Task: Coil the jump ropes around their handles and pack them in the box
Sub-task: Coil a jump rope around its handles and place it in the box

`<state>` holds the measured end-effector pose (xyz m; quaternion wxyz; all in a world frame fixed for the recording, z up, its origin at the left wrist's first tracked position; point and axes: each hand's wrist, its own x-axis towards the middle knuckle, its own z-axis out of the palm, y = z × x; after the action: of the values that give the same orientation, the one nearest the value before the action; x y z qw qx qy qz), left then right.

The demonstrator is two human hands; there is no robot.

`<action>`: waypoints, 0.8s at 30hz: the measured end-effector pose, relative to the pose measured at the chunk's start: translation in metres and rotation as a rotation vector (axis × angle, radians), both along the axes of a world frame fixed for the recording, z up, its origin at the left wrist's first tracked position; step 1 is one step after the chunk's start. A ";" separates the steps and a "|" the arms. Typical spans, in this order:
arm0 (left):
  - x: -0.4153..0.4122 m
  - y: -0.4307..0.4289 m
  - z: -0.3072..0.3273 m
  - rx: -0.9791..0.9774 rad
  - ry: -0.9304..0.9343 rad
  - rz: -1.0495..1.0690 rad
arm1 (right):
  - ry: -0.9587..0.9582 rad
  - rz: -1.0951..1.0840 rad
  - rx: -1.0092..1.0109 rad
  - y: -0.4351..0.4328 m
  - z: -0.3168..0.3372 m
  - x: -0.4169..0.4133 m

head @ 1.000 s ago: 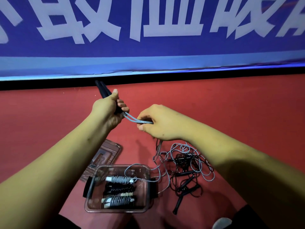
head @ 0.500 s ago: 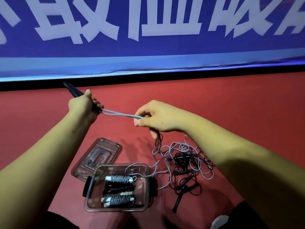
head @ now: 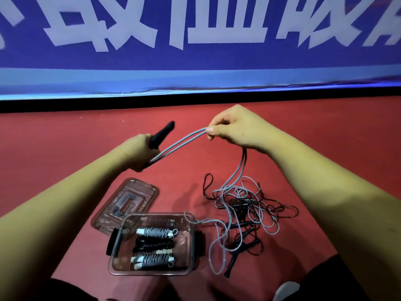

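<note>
My left hand [head: 138, 152] grips the black handles [head: 162, 134] of a jump rope, their tips pointing up and right. A doubled blue-grey rope [head: 180, 142] runs taut from the handles to my right hand [head: 234, 129], which pinches it between thumb and fingers. Below my right hand the rope hangs down into a tangled pile of blue-grey and black ropes [head: 245, 205] on the red floor. A clear plastic box [head: 191, 253] near the bottom centre holds three coiled ropes: grey [head: 155, 232], black [head: 154, 245] and grey [head: 153, 260].
The box's clear lid [head: 128, 200] lies flat on the floor behind and left of the box. A blue banner with white characters [head: 195, 40] closes off the far side. My dark-clothed knees [head: 325, 279] are at the bottom edge.
My left hand swung right and turned the handles from pointing up-left to up-right. My right hand rose and moved right, pulling the doubled rope out longer.
</note>
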<state>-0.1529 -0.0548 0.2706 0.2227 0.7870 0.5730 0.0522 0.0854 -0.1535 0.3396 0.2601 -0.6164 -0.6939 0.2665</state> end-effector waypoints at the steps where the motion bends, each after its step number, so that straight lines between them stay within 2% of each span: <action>1: 0.002 -0.005 -0.002 -0.088 -0.023 -0.034 | -0.037 -0.024 0.021 0.002 -0.001 0.002; 5: 0.007 -0.022 -0.008 -0.444 -0.285 -0.056 | -0.125 -0.100 0.045 0.008 -0.006 0.012; 8: 0.008 -0.031 -0.003 -0.590 -0.418 -0.043 | -0.133 -0.161 0.037 0.010 -0.007 0.021; 11: 0.010 -0.040 0.004 -0.714 -0.472 -0.052 | -0.127 -0.188 0.012 0.010 -0.009 0.026; 15: 0.012 -0.042 0.006 -0.753 -0.429 -0.138 | -0.116 -0.198 0.015 0.012 -0.011 0.027; 18: 0.011 -0.045 0.006 -0.711 -0.282 -0.306 | -0.142 -0.179 0.002 0.013 -0.011 0.027; 22: 0.021 -0.055 0.005 -0.540 -0.055 -0.477 | -0.155 -0.142 -0.008 0.014 -0.014 0.027; 24: 0.026 -0.063 0.008 -0.421 -0.009 -0.558 | -0.141 -0.124 -0.012 0.015 -0.016 0.028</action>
<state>-0.1271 -0.1180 0.2787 0.3884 0.8499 0.3328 -0.1266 0.1135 -0.1382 0.3237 0.2231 -0.6770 -0.6692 0.2099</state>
